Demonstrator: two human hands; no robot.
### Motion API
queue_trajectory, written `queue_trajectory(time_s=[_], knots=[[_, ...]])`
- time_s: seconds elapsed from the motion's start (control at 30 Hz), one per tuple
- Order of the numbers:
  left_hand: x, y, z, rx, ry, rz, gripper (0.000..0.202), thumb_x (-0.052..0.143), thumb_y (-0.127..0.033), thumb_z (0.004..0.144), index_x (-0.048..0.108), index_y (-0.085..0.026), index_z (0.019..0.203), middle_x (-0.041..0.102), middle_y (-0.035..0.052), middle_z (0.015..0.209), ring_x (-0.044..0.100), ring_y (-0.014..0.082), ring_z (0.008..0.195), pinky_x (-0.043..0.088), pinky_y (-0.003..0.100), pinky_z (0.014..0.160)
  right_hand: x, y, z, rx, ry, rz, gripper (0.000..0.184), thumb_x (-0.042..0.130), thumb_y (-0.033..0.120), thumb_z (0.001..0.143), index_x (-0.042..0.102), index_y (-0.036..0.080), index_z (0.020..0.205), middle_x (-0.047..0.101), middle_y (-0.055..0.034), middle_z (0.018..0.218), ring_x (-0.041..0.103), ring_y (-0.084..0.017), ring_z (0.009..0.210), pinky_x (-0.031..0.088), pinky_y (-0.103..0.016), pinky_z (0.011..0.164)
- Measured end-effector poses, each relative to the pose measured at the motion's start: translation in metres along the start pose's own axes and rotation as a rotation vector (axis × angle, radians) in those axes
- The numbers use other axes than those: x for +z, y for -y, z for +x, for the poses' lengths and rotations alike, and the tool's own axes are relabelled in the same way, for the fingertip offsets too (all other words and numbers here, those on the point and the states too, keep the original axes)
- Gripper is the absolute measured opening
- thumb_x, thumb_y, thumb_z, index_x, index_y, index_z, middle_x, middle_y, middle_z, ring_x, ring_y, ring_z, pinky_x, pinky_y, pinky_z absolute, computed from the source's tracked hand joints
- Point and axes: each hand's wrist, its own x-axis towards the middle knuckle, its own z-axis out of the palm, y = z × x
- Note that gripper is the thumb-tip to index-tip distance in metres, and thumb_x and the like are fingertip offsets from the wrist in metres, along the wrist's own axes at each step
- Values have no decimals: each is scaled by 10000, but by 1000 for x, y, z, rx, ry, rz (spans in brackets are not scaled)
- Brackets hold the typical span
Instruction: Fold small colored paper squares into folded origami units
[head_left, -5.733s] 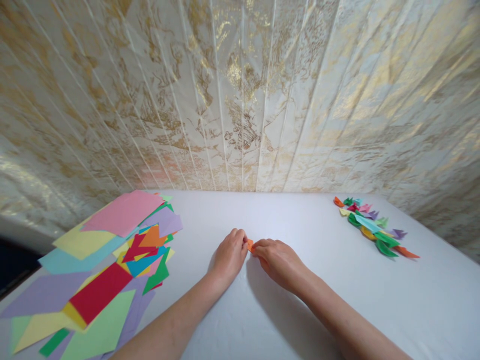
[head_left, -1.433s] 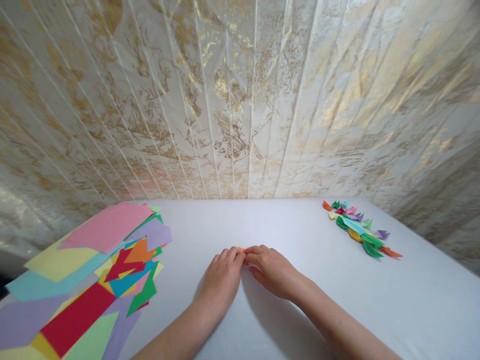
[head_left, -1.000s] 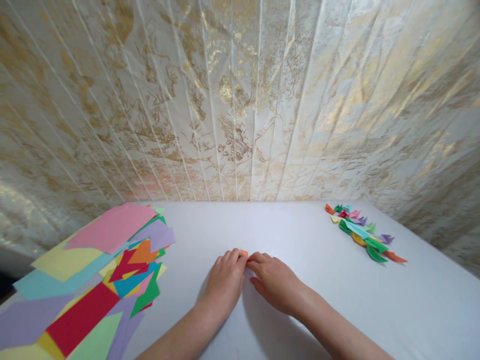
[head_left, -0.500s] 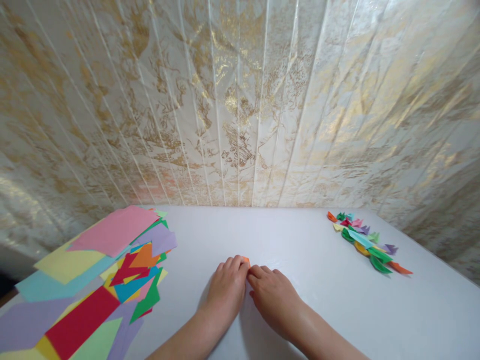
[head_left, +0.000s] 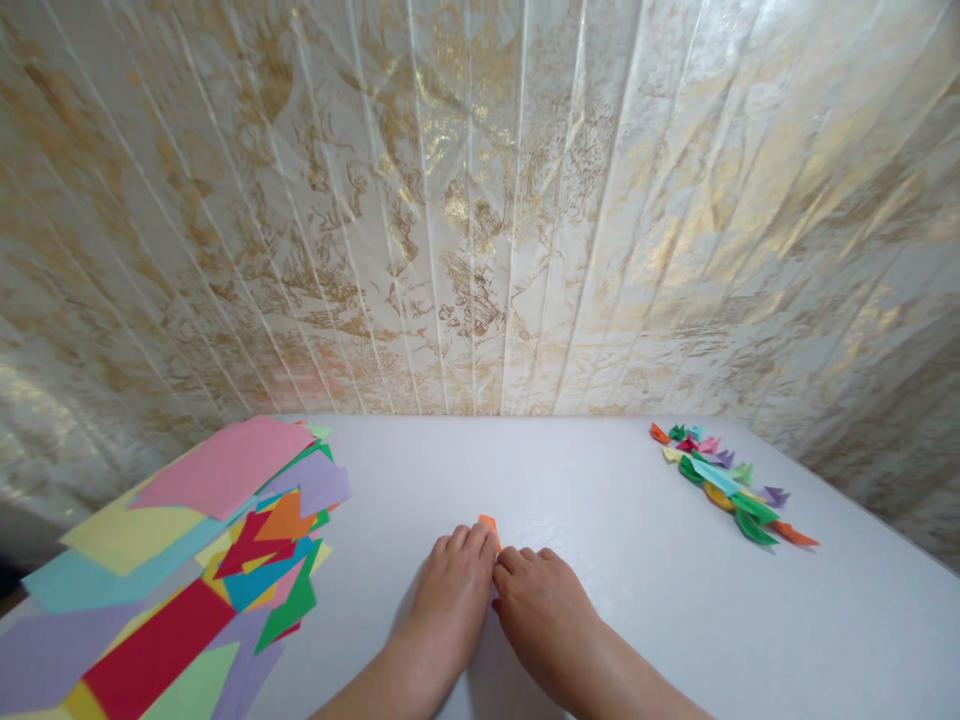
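Note:
A small folded piece of orange paper (head_left: 489, 526) lies on the white table at the middle, mostly covered by my fingers. My left hand (head_left: 459, 580) is closed over its left side, fingers bent and pressed down. Close beside it, my right hand (head_left: 541, 590) has its fingers curled at the paper's near right edge. Only the far tip of the paper and a thin strip between the hands show. Both thumbs and the paper's near end are hidden.
Coloured paper sheets and scraps (head_left: 169, 640) overlap on the left of the table (head_left: 390, 470). Several small folded paper pieces (head_left: 720, 475) stand in a slanting group at the right. A gold-patterned curtain (head_left: 480, 220) hangs behind the table's back edge.
Both hands have shifted slightly nearer to me along the orange paper, and more of its far end now shows. The view has moved a little.

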Motion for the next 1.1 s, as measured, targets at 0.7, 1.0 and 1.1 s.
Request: queue_trajectory(time_s=[0.7,1.0,1.1], knots=[[-24,8,-2,74,19,-162,345,441,-122,903,617,-274,1156,614,57,1229,599,221,1099,461,371,945,1,-54,19,134,-203,291,423,414,99,893,575,183,1275,639,-103,1186,640,-204,1042,464,-278,838],[-4,31,19,-101,-99,-183,158,571,-221,885,604,-205,1039,608,67,1089,569,227,1055,445,361,916,14,-53,29,99,-288,326,394,469,41,847,666,222,1137,644,-71,1188,627,-187,1031,439,-266,899],[6,33,20,-59,-149,-257,188,594,-203,867,594,-227,1054,610,46,1086,560,220,1047,437,357,912,17,-52,31,82,-302,333,365,484,34,837,678,225,1080,649,-61,1168,632,-187,1005,442,-271,883]])
